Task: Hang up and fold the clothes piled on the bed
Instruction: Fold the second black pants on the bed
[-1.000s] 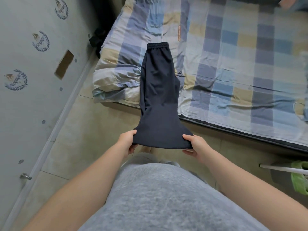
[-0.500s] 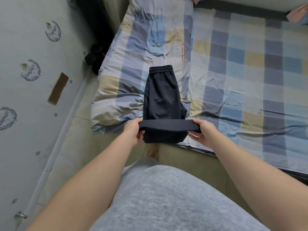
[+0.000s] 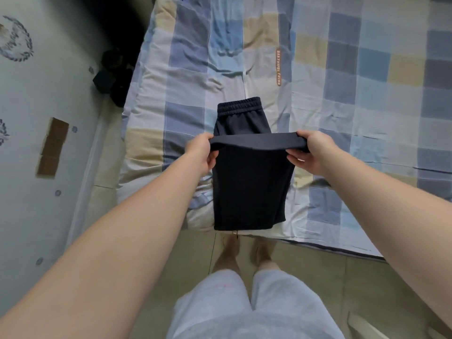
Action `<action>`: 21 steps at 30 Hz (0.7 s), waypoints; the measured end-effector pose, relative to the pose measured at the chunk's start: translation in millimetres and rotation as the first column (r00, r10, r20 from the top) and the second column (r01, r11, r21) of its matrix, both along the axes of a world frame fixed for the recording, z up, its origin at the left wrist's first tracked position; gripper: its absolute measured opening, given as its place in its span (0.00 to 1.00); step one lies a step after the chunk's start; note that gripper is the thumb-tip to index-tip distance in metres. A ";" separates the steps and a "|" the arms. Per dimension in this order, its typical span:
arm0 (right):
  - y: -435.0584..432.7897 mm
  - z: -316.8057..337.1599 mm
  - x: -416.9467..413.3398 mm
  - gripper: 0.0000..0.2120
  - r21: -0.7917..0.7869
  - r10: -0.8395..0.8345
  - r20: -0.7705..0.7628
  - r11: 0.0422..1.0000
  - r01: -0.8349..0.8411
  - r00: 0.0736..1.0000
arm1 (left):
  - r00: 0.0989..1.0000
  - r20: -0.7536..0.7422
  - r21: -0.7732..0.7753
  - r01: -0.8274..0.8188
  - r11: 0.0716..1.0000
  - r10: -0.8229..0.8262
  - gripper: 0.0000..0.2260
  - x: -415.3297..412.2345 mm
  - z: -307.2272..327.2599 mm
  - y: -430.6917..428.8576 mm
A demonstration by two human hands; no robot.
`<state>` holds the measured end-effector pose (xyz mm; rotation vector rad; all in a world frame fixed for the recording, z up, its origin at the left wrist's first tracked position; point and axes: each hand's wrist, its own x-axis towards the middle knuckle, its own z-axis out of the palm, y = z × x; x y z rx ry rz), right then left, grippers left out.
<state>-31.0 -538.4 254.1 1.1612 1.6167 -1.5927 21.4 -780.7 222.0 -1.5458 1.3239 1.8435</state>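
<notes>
Since 0.5 s ago: leg end carried farther up over the garment, toward the waistband (image 3: 238,104). Left hand (image 3: 201,152) pinches that edge's left corner, fingers curled under. Dark trousers (image 3: 249,189) lie on the bed (image 3: 367,106) at its near edge. Right hand (image 3: 314,152) pinches the right corner. Judgement: cross-fold half done, edge not yet laid down; the clothes pile is out of view.
</notes>
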 end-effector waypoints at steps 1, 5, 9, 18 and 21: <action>-5.0 -10.3 -15.1 0.03 -0.005 0.004 0.001 1.000 -0.004 1.000 | 1.000 -0.002 -0.009 0.001 1.000 -0.001 0.05 -15.3 -8.9 -3.6; -20.9 -59.4 -65.2 0.04 -0.031 0.011 0.014 0.999 -0.011 1.000 | 1.000 -0.014 -0.039 -0.020 0.999 0.019 0.07 -65.7 -54.4 -16.4; -30.3 -124.4 -107.3 0.07 -0.079 -0.023 0.036 0.996 0.026 0.999 | 0.995 -0.068 -0.052 -0.080 0.995 0.076 0.11 -107.4 -115.5 -21.2; -25.6 -230.3 -119.0 0.31 -0.334 0.023 0.057 0.943 -0.003 0.998 | 0.987 -0.157 0.137 0.064 0.988 -0.042 0.24 -98.9 -201.9 -1.2; -14.4 -243.7 -91.6 0.28 -0.351 0.024 0.106 0.936 0.014 0.994 | 0.985 -0.142 0.085 0.113 0.990 -0.100 0.21 -69.4 -206.6 10.4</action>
